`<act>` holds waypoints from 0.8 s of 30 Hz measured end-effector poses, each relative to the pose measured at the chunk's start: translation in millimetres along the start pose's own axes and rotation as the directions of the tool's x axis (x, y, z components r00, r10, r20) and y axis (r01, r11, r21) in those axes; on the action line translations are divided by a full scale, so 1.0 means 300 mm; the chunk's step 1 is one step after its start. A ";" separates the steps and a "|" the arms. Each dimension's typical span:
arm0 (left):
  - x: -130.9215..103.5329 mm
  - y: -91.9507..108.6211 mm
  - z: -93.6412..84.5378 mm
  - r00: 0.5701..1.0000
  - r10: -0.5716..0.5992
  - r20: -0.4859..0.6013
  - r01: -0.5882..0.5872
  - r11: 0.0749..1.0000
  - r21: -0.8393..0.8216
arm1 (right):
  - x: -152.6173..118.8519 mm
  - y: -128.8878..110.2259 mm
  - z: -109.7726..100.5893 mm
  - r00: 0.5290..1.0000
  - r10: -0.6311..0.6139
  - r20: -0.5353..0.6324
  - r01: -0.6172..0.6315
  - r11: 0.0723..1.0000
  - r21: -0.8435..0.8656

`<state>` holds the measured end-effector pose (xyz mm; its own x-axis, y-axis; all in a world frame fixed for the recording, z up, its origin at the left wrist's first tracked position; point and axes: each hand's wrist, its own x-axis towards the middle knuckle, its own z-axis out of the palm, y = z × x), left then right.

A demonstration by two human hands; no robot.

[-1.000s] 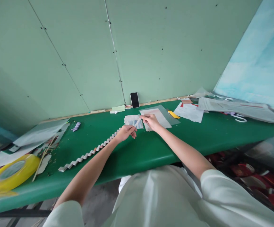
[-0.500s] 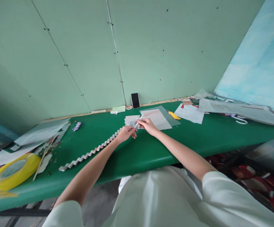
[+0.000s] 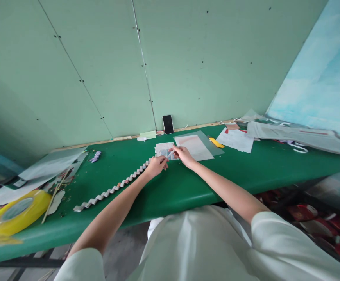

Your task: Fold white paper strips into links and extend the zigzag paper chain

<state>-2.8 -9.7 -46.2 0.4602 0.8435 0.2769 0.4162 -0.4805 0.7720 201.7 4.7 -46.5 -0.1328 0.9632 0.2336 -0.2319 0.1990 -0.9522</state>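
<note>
Left hand: the left hand (image 3: pixel 156 166) has its fingertips closed together on the near end of a pale paper strip (image 3: pixel 170 154).
Right hand: the right hand (image 3: pixel 184 153) pinches the far end of that strip between thumb and finger.
Paper strip: it lies between the two hands, slanting over the small printed papers (image 3: pixel 161 147) on the green table (image 3: pixel 170 187); its exact fold is too small to tell.
Handling the strip: best worked with light fingertips, edges lined up before any crease is pressed, and the crease run flat from one end to the other; a hard tug could tear thin paper.
Zigzag chain: the folded paper chain (image 3: pixel 114 188) runs up to the left hand; whether the fingers touch it cannot be told. Keeping the wrist off it should spare its folds.
Count: two hands, one strip between them, one chain, one phone (image 3: pixel 168 124), one yellow cutter (image 3: pixel 216 143), one big yellow tape roll (image 3: pixel 36 203); the small printed papers overlap too much to number.
</note>
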 end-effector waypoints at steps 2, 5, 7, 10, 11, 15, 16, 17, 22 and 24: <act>-0.003 0.011 0.002 1.000 -0.018 0.018 0.019 0.999 -0.028 | 0.001 0.004 -0.003 1.000 -0.012 0.006 0.012 1.000 0.003; -0.008 0.034 0.001 0.998 -0.043 0.042 0.047 0.995 -0.093 | -0.001 0.002 -0.007 0.999 -0.037 0.021 0.037 0.999 -0.002; -0.011 0.048 -0.002 0.997 -0.050 0.061 0.058 0.989 -0.137 | -0.005 -0.003 -0.007 0.999 -0.047 0.024 0.047 0.999 -0.010; -0.014 0.064 -0.009 0.994 -0.061 0.094 0.078 0.978 -0.191 | -0.010 -0.012 -0.007 0.998 -0.064 0.024 0.065 0.998 -0.024; -0.015 0.068 -0.011 0.993 -0.063 0.104 0.084 0.975 -0.206 | -0.012 -0.015 -0.006 0.997 -0.070 0.026 0.071 0.997 -0.028; -0.015 0.076 -0.015 0.989 -0.065 0.136 0.098 0.963 -0.251 | -0.019 -0.030 -0.003 0.996 -0.085 0.027 0.086 0.995 -0.047; -0.015 0.076 -0.015 0.987 -0.068 0.144 0.104 0.959 -0.263 | -0.022 -0.034 -0.002 0.996 -0.090 0.022 0.091 0.995 -0.051; -0.014 0.076 -0.015 0.986 -0.072 0.153 0.112 0.955 -0.276 | -0.024 -0.038 -0.001 0.995 -0.095 0.017 0.096 0.994 -0.056; -0.015 0.074 -0.016 0.974 -0.090 0.210 0.164 0.915 -0.369 | -0.034 -0.052 0.003 0.992 -0.123 0.014 0.123 0.988 -0.097; -0.016 0.075 -0.017 0.968 -0.090 0.234 0.181 0.896 -0.406 | -0.034 -0.053 0.004 0.992 -0.121 0.028 0.123 0.987 -0.108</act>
<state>0.3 -23.3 -27.3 0.5920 0.8034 0.0646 0.1381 -0.1801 0.9739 205.5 -8.7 -33.5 -0.1308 0.9266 0.3527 -0.1415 0.3346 -0.9317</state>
